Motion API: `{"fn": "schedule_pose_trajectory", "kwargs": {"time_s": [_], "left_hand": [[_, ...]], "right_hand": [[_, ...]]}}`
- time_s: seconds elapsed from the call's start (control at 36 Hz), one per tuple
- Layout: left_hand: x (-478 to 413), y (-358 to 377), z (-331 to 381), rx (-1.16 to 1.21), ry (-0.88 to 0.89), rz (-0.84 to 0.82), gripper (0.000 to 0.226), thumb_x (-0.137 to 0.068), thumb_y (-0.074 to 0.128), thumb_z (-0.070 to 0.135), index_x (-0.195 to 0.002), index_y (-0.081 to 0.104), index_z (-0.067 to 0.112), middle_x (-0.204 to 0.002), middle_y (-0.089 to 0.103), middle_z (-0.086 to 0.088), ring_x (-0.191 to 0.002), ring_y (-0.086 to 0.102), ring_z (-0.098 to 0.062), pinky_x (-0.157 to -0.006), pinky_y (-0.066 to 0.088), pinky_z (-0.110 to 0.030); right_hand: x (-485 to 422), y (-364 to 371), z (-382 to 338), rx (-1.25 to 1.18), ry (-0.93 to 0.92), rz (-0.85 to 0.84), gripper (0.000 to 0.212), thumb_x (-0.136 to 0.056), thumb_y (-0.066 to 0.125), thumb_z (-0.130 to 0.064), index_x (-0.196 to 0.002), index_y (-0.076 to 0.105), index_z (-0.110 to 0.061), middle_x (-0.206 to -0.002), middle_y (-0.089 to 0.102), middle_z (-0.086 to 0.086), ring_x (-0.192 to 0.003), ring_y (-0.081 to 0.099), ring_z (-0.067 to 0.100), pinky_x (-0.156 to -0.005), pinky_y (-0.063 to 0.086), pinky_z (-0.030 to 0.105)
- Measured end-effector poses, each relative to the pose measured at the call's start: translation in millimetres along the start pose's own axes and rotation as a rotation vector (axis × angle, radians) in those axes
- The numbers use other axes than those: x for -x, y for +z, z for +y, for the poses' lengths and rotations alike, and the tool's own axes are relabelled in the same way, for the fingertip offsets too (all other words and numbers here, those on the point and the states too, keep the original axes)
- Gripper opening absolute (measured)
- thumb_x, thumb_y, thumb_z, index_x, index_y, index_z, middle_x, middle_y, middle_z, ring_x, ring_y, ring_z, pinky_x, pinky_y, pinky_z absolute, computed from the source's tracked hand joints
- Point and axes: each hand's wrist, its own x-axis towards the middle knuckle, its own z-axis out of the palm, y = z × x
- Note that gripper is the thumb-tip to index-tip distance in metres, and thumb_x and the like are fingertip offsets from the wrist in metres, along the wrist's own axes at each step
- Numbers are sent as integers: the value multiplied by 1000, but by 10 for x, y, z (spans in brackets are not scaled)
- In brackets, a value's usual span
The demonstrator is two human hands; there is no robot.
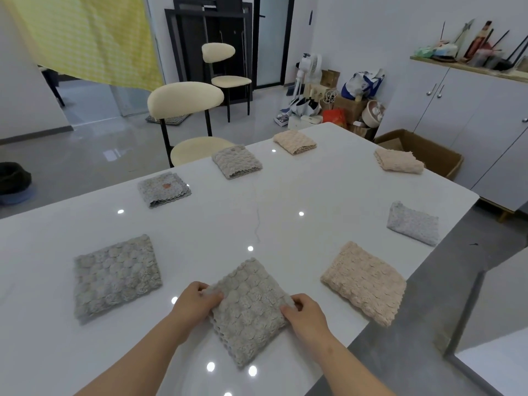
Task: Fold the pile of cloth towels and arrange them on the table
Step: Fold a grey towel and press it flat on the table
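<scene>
Folding is nearly done: seven folded towels are spread on the white table (pixel 328 178), while a grey towel (pixel 251 307) is pinched by left hand (pixel 194 302) and right hand (pixel 307 314).

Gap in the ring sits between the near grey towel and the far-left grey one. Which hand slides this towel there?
Left, probably. The left hand grips the grey towel on its gap side; the right hand would cross over.

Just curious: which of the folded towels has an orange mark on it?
The pale grey towel at the table's left edge, second from the near end. It alone shows a small orange patch on top; the rest are plain grey or beige.
</scene>
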Motion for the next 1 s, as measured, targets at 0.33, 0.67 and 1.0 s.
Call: {"fn": "schedule_pose_trajectory", "kwargs": {"time_s": [0.33,0.67,1.0], "left_hand": [[122,-121,-124,76,-13,57,14,-86,63,22,-92,59,10,-88,61,-8,-78,56,-21,-69,45,-28],[102,49,-170,-159,48,227,16,-87,55,20,-100,53,12,-89,61,-8,-79,55,-19,-63,42,-24],[8,437,598,-611,416,186,33,-88,45,14,-119,55,17,-123,55,-3,-112,49,-19,-90,42,-28]], "right_hand": [[15,74,-10,219,24,-69,7,-83,56,-34,-84,58,-27,-91,59,-6,-100,54,18,-79,42,29],[18,80,7,282,18,-71,13,-79,58,-33,-71,50,-28,-82,54,-6,-98,54,20,-72,39,26],[-45,-302,-51,52,-1,37,8,-91,52,-23,-98,55,-20,-93,58,-7,-81,54,6,-62,38,12]]}}
